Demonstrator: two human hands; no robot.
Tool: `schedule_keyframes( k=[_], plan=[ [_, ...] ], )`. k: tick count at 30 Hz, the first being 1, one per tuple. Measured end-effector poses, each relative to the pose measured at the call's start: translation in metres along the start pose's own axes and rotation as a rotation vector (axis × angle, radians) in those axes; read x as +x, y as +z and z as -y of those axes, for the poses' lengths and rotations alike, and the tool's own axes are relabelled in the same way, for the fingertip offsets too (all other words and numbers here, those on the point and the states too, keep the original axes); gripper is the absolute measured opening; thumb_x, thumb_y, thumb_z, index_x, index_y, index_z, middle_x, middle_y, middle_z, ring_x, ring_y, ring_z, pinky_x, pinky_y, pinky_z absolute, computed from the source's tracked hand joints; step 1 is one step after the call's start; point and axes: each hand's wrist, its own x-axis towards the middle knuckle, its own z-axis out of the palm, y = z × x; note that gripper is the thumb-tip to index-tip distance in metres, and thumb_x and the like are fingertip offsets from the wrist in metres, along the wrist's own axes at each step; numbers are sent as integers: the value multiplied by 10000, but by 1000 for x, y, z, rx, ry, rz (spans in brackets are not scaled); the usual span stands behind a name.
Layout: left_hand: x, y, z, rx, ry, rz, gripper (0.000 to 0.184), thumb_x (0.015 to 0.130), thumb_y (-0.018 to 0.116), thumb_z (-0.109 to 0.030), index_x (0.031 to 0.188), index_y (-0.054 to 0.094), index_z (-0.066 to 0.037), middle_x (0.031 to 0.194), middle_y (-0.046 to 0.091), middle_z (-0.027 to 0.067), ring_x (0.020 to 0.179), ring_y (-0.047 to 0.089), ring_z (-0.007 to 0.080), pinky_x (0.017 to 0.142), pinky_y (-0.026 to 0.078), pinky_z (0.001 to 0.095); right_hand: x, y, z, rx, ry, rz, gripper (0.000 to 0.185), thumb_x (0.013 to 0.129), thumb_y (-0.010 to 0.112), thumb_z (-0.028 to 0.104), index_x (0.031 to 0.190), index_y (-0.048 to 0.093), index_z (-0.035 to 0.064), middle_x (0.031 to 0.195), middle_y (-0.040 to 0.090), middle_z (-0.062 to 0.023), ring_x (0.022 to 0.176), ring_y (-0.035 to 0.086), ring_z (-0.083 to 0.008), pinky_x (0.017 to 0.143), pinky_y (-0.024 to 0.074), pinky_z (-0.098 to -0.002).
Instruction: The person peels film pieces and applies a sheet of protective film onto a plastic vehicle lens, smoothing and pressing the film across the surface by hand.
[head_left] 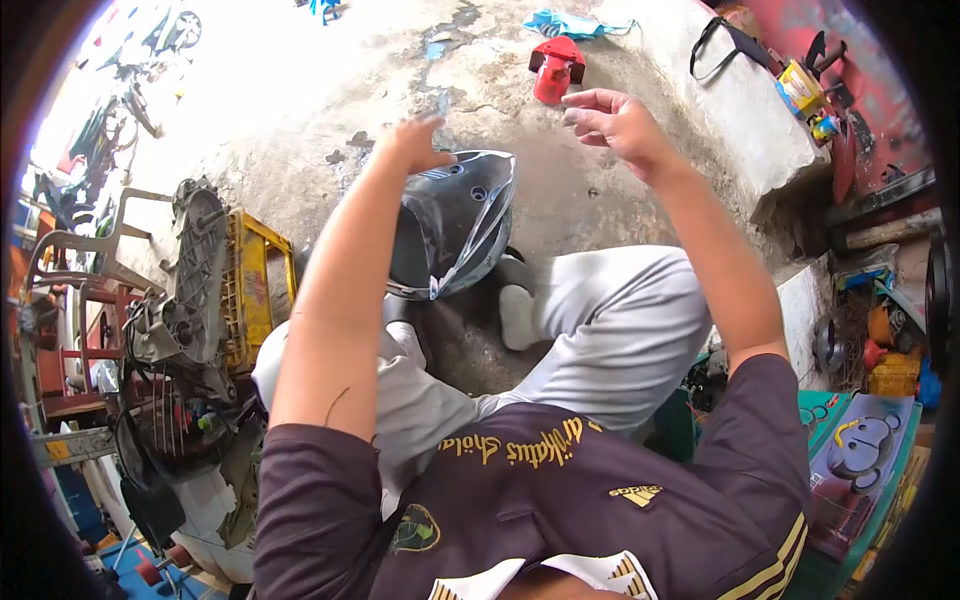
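One glossy dark shell (455, 215) sits by the left hand (409, 147).

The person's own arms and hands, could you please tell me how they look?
Short, dark maroon-brown fabric sleeves end near the elbows, with yellow stripes on the right shoulder. The left hand and right hand are ungloved, with no watch or bracelet visible. A thin, dark curved line shows on the left arm near the sleeve.

Bright white glare at upper left, concrete floor (290, 85) washed out there, fisheye bending at edges, black corners
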Motion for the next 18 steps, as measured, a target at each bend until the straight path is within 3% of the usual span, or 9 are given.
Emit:
schedule_keyframes(
  k=[5,6,8,13,16,18],
  plan=[
    [-21,-83,34,-175,80,-388,818,819,766,-610,1511,548,-233,1453,625,150,1345,568,376,1117,434,588,-6,22,46,236,-113,113,253,1021,687,144,1264,715,79,1071,756,-18,915,692,-104,858,578,-311],
    [-33,-91,33,-164,73,-392,818,819,766,-610,1511,548,-233,1453,625,150,1345,568,376,1117,434,588,-7,31,51,293,-111,94,235,1032,678,155,1253,715,82,1060,760,-29,923,699,-111,864,586,-325],
    [-56,-97,28,-460,133,-462,743,808,814,-541,1437,625,-195,1401,657,164,1327,581,384,1109,461,531,-8,50,55,382,-97,83,242,1019,702,179,1236,714,71,1069,752,-33,931,682,-119,871,572,-328],
    [-89,-127,8,-581,282,-603,574,806,861,-427,1270,730,-115,1295,713,168,1249,651,340,1081,494,464,-14,83,73,488,-17,51,243,1007,726,213,1200,709,67,1066,744,-42,941,665,-129,870,554,-329],
    [-104,-136,1,-663,459,-644,472,788,882,-408,1100,771,-72,1139,757,140,1129,703,328,1026,519,428,-13,89,78,482,12,54,194,1030,691,236,1145,702,81,1044,752,-46,931,667,-126,854,546,-319],
    [-113,-135,-2,-665,421,-619,466,790,882,-401,1093,771,-65,1118,759,139,1093,712,304,1011,521,412,-12,98,83,464,23,47,199,1033,687,244,1146,703,81,1035,756,-48,928,665,-123,848,542,-313]
  ],
)
